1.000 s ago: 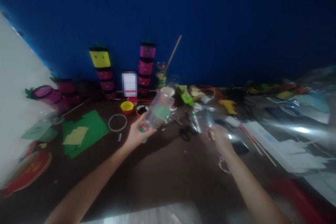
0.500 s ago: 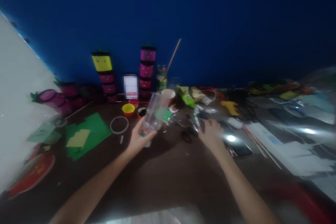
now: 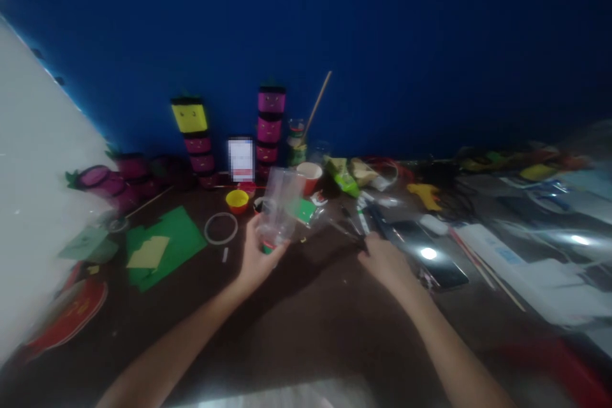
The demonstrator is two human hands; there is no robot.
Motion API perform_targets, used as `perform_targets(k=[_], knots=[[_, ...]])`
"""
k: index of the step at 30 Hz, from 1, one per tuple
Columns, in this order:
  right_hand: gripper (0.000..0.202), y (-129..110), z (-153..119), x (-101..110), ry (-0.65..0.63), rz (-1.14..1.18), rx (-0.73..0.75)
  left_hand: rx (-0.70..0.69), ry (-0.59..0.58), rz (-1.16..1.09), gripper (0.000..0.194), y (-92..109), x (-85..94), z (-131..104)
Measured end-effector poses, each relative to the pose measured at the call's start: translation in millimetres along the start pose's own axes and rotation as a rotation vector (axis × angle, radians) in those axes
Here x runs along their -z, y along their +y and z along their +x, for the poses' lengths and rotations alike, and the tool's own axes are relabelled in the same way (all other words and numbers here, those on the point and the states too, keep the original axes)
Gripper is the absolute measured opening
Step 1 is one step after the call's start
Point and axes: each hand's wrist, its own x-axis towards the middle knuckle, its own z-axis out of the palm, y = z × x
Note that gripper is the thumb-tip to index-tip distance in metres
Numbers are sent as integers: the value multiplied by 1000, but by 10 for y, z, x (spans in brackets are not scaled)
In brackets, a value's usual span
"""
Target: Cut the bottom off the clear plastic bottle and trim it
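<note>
My left hand (image 3: 258, 254) is wrapped round the lower end of a clear plastic bottle (image 3: 282, 194), which looks cut off at the top. The bottle tilts slightly to the right above the table, and red and green show near its base by my fingers. My right hand (image 3: 385, 259) is closed over the handles of a pair of scissors (image 3: 352, 222), whose dark blades point away from me. The handles are hidden under my fingers. Just beyond the right hand lies a white and green marker-like stick (image 3: 362, 217).
Green sheet (image 3: 184, 233), clear ring (image 3: 220, 228) and yellow cup (image 3: 237, 201) lie left. A white-rimmed cup (image 3: 309, 173) stands behind the bottle. At right are a phone (image 3: 442, 268), a yellow glue gun (image 3: 425, 196) and wooden sticks (image 3: 502, 287). Purple stacked figures (image 3: 270, 131) line the blue wall.
My right hand has drawn slightly nearer and closed on the scissors, whose handles lay uncovered beside it before. My left hand still holds the bottle, and the view has shifted a little.
</note>
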Motion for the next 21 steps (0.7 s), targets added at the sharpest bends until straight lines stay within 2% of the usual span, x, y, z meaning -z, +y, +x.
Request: perform_targets(k=[2,5,8,11,14,16,19,21], knots=[[19,18,-15,-25,54,275,-40,-11,20,9,71,-13,-4,-7],[29,-109,-41,-97,70,823,18,-2,9,9,63,-36,-18,-36],[42,-414,-80,-125,67,1118,111,42,-30,-7,51,-44,-52,-96],[48,-777,-110,-54,-55,1346,247,53,-40,28,52,-15,-100,-176],[54,-1046,-111,75,-212,1475,355,69,-117,114,59,49,-135,-251],[52,-1117,-87,160,-275,1473,380,82,-219,136,64,93,-132,-284],[50,-1055,-9,277,-317,1409,413,105,-329,56,73,139,-51,-284],[48,-947,53,360,-343,1362,427,149,-288,-43,79,163,66,-235]])
